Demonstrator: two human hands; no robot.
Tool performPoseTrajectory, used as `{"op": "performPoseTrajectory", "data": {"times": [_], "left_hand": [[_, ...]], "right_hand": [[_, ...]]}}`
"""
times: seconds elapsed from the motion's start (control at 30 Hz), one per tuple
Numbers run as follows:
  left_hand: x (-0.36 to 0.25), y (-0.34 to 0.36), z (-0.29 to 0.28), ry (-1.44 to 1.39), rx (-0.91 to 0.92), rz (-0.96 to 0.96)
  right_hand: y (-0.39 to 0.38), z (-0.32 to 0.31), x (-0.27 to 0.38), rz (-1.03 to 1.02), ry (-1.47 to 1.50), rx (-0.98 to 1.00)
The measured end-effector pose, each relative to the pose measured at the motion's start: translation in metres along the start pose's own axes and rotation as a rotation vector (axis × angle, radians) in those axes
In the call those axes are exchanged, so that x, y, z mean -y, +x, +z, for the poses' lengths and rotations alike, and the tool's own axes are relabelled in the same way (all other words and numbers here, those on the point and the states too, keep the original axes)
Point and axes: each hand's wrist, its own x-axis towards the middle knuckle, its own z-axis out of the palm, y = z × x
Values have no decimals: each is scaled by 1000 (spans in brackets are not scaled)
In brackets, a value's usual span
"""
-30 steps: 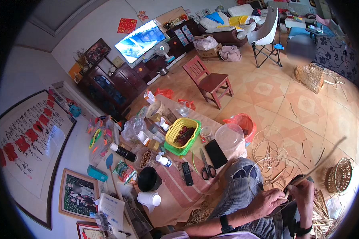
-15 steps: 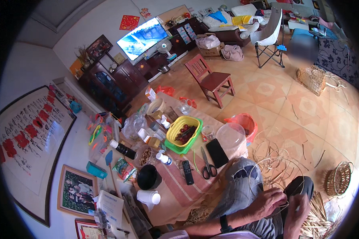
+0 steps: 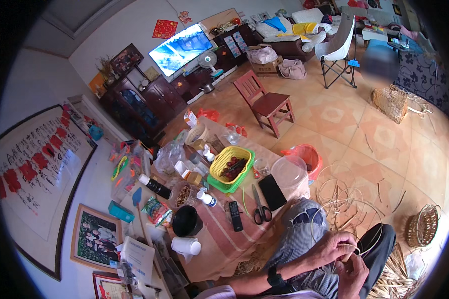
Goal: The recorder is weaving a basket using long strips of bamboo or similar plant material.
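Note:
Over my lap, both hands meet on thin pale cane strips (image 3: 382, 225), which loop out above my knees. My left hand (image 3: 332, 249) comes in from the lower left with a dark watch on its wrist, its fingers pinched on a strip. Just below and to the right, my right hand (image 3: 352, 275) is closed on the same strips, thumb and fingertips close to the left hand's. The exact crossing of the strips is partly hidden by the fingers. A bundle of flat straw-coloured strips (image 3: 395, 271) lies on the floor right of my leg.
On the table (image 3: 219, 251) to my left lie scissors (image 3: 262, 214), a black phone (image 3: 272, 193), a remote (image 3: 235, 216) and a yellow basket (image 3: 231, 164). An orange-lined bin (image 3: 312, 162) stands beyond. A small woven basket (image 3: 421, 226) sits at right; a wooden chair (image 3: 272, 105) stands ahead.
My right hand has moved left and in against the left hand, and the two now work close together. The loops of cane have shifted slightly.

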Motion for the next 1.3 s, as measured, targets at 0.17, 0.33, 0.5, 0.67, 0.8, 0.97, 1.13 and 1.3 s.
{"op": "performPoseTrajectory", "data": {"times": [0.17,0.33,0.5,0.67,0.8,0.97,1.13,1.3], "left_hand": [[-3,-2,-22,-208,114,-61],[-6,3,-25,-228,135,-134],[-14,6,-9,97,57,-106],[-14,5,0,453,-94,156],[-8,4,-2,412,-54,120],[4,5,-1,429,-40,117],[5,7,0,455,-21,157],[-3,-1,-3,543,32,391]], "right_hand": [[2,5,15,-132,54,-75],[5,4,12,-58,44,42],[11,4,8,38,198,45],[8,-5,13,7,209,33],[2,-14,11,385,718,207],[-5,-32,7,599,899,258],[-12,-51,3,526,860,295],[-11,-64,-8,668,936,160]]}}
